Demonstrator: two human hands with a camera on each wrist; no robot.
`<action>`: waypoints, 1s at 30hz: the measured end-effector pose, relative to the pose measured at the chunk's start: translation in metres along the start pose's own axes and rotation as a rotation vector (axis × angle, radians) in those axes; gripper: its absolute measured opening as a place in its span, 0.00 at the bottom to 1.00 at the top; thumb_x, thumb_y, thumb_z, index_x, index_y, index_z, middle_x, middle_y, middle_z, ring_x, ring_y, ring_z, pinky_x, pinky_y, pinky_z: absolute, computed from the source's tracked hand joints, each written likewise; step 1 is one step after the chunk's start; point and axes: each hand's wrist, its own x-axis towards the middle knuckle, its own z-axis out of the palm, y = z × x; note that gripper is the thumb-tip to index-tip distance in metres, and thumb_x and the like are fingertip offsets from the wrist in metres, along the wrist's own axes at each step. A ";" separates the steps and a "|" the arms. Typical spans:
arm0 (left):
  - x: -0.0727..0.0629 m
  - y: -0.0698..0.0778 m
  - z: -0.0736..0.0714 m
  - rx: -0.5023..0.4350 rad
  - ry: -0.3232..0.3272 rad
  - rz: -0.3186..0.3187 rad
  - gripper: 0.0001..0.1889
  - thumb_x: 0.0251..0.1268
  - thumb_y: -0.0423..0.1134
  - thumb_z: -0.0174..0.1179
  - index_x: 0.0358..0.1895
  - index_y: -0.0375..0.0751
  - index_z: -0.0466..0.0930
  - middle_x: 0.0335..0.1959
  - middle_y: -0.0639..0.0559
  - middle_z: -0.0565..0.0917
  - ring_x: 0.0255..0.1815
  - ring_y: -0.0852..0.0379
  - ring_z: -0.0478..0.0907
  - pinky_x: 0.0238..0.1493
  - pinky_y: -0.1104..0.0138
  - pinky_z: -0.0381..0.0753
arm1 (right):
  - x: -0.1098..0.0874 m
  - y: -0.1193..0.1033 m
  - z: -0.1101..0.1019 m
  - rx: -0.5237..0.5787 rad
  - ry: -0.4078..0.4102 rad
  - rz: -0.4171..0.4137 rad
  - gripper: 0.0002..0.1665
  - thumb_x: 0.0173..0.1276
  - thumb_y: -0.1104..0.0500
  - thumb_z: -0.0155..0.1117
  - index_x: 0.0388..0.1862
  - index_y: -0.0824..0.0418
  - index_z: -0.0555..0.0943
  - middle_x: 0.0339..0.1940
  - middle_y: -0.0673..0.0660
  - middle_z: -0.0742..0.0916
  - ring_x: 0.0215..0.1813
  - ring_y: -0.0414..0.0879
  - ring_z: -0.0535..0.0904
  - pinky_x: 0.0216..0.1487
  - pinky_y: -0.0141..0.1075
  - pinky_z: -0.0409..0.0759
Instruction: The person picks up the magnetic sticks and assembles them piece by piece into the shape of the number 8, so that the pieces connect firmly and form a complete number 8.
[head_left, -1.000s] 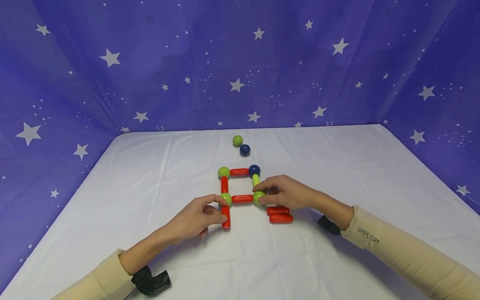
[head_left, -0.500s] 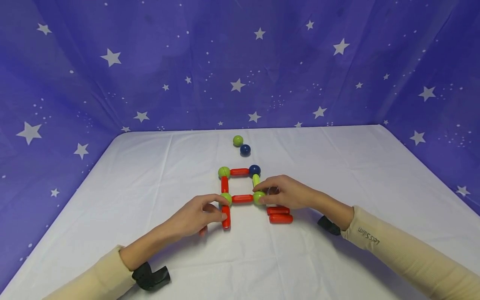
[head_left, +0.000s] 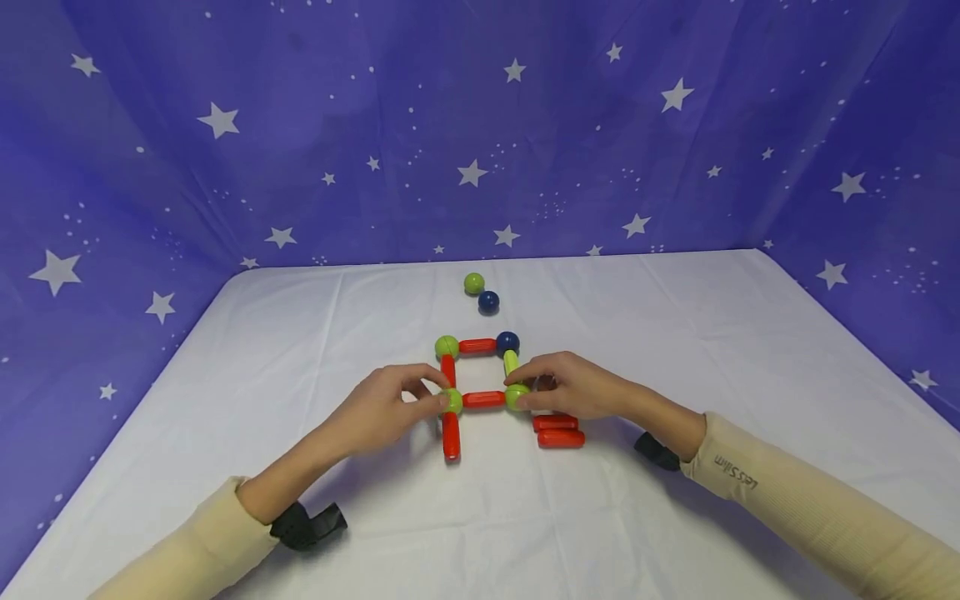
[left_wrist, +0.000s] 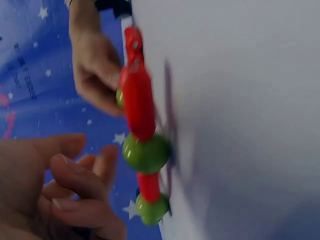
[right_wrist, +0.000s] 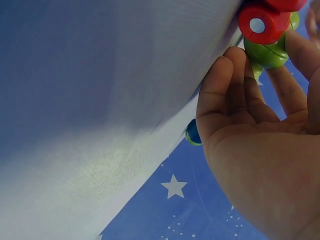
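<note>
On the white cloth lies a square of magnetic sticks and balls, with a red stick [head_left: 451, 438] extending toward me from its near left green ball [head_left: 455, 403]. My left hand [head_left: 386, 408] is beside that ball, thumb overlapping it in the head view; in the left wrist view the loosely bent fingers [left_wrist: 75, 175] show a gap from the green ball [left_wrist: 146, 154]. My right hand [head_left: 573, 387] pinches the near right green ball [head_left: 516, 398] between thumb and fingers. A yellow-green stick [head_left: 511, 362] joins it to the blue corner ball [head_left: 507, 342].
Two loose red sticks [head_left: 560, 438] lie side by side under and near my right hand. Farther back sit a loose green ball [head_left: 474, 283] and a loose blue ball [head_left: 488, 302]. A purple starry curtain [head_left: 405, 200] hangs behind the table.
My left hand has moved up and away from the near red stick; its thumb has gone from that stick to the near left green ball. The right hand keeps its grip.
</note>
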 end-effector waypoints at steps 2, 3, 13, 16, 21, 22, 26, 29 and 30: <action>0.011 0.004 -0.006 0.010 0.053 0.038 0.12 0.68 0.43 0.62 0.51 0.47 0.83 0.34 0.54 0.83 0.24 0.51 0.76 0.27 0.61 0.76 | -0.001 -0.001 -0.001 -0.001 0.003 0.012 0.22 0.67 0.54 0.69 0.59 0.58 0.82 0.43 0.46 0.84 0.38 0.45 0.76 0.37 0.34 0.77; 0.018 0.005 -0.008 0.010 0.071 0.057 0.12 0.68 0.43 0.62 0.52 0.45 0.82 0.34 0.53 0.83 0.26 0.50 0.77 0.28 0.61 0.76 | -0.001 -0.001 -0.002 -0.002 0.005 0.011 0.22 0.67 0.54 0.69 0.59 0.58 0.82 0.43 0.46 0.84 0.38 0.45 0.76 0.37 0.35 0.77; 0.106 0.007 -0.015 -0.021 0.225 0.036 0.19 0.69 0.44 0.62 0.60 0.43 0.78 0.50 0.44 0.82 0.45 0.45 0.80 0.44 0.59 0.81 | -0.003 -0.001 0.000 0.007 -0.003 0.021 0.22 0.68 0.54 0.69 0.59 0.57 0.82 0.44 0.46 0.84 0.41 0.44 0.76 0.42 0.35 0.78; 0.127 0.007 -0.014 0.000 0.230 0.005 0.20 0.70 0.45 0.61 0.62 0.43 0.77 0.53 0.44 0.81 0.45 0.43 0.81 0.46 0.57 0.81 | -0.001 -0.002 0.000 0.001 -0.003 0.024 0.22 0.68 0.55 0.69 0.59 0.56 0.82 0.45 0.45 0.84 0.42 0.44 0.77 0.43 0.36 0.79; 0.151 0.009 -0.011 0.146 0.202 -0.026 0.20 0.71 0.44 0.59 0.63 0.45 0.76 0.56 0.44 0.81 0.52 0.46 0.78 0.53 0.55 0.77 | -0.002 -0.002 -0.001 -0.002 0.001 0.022 0.21 0.67 0.55 0.69 0.59 0.57 0.82 0.46 0.46 0.85 0.42 0.45 0.77 0.45 0.37 0.79; 0.154 0.009 -0.010 0.181 0.198 -0.034 0.21 0.71 0.44 0.59 0.64 0.45 0.76 0.56 0.45 0.81 0.53 0.47 0.77 0.54 0.55 0.76 | -0.002 -0.002 -0.001 0.001 0.001 0.017 0.21 0.67 0.55 0.69 0.59 0.57 0.83 0.46 0.45 0.85 0.42 0.45 0.77 0.45 0.36 0.79; 0.162 0.014 -0.008 0.262 0.173 -0.048 0.23 0.71 0.43 0.58 0.67 0.46 0.74 0.54 0.45 0.81 0.50 0.48 0.76 0.55 0.54 0.75 | -0.002 -0.001 -0.001 0.003 0.003 0.007 0.21 0.67 0.55 0.69 0.58 0.57 0.83 0.45 0.45 0.85 0.41 0.44 0.77 0.45 0.37 0.79; 0.165 0.017 -0.007 0.310 0.148 -0.050 0.24 0.71 0.43 0.58 0.69 0.48 0.72 0.56 0.45 0.80 0.52 0.47 0.75 0.59 0.52 0.73 | -0.002 -0.001 0.000 0.002 0.002 0.011 0.21 0.67 0.56 0.69 0.58 0.56 0.83 0.44 0.45 0.84 0.41 0.44 0.77 0.45 0.36 0.79; 0.165 0.018 -0.007 0.328 0.136 -0.053 0.25 0.71 0.43 0.58 0.70 0.48 0.71 0.57 0.44 0.79 0.54 0.46 0.75 0.60 0.51 0.72 | -0.002 -0.001 0.000 0.002 0.001 0.010 0.21 0.67 0.55 0.69 0.58 0.56 0.83 0.44 0.45 0.84 0.41 0.44 0.77 0.44 0.36 0.79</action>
